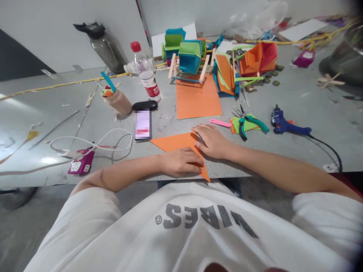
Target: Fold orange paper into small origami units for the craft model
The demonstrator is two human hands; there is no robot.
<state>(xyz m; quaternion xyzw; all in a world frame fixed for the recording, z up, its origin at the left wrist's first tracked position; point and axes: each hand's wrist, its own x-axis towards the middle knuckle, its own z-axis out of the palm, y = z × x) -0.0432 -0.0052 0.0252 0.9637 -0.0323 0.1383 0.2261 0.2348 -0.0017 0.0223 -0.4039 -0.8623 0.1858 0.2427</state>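
A sheet of orange paper (176, 142), folded into a triangle, lies at the table's front edge. One point reaches left toward the phone and another hangs toward my shirt. My left hand (183, 162) rests on the paper with its fingers bent and close together, holding it down. At the right edge of the triangle, my right hand (211, 140) has its fingers stretched out and its thumb apart, touching the paper near its top corner. Behind lies a flat orange sheet (198, 100). A pink-handled tool (220, 122) is just beyond my right hand.
A phone (142, 124) and black case (145, 105) lie left of the paper, with a bottle (147, 77) and cup (119, 102) behind. Paper-and-stick models (190, 56) stand at the back. Pliers (252, 122) and a blue glue gun (286, 121) lie right. A white cable (99, 145) loops left.
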